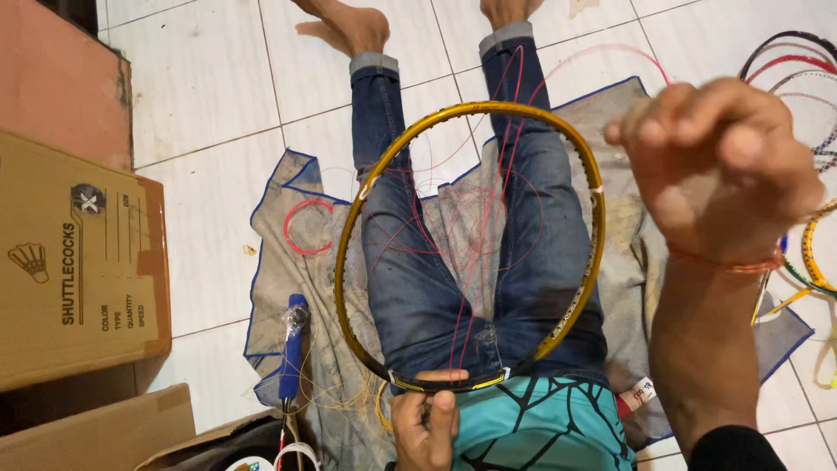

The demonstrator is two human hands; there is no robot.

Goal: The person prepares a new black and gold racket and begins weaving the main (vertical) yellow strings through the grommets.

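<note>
Fingers (663,131) of the right hand (715,166) pinch red string (488,218); left hand (425,427) grips racket frame (453,380).

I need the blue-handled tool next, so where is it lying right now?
In the head view the blue-handled tool lies on the grey cloth at the person's left, beside the gold racket frame and just right of the cardboard box.

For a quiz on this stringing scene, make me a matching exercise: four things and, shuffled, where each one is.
Things:
1. left hand
2. right hand
3. cardboard box
4. blue-handled tool

Places:
A. on the cloth, left of the racket frame
B. raised, pinching red string
C. far left on the floor
D. gripping the frame's near end

Pairs: 1-D, 2-B, 3-C, 4-A
</note>
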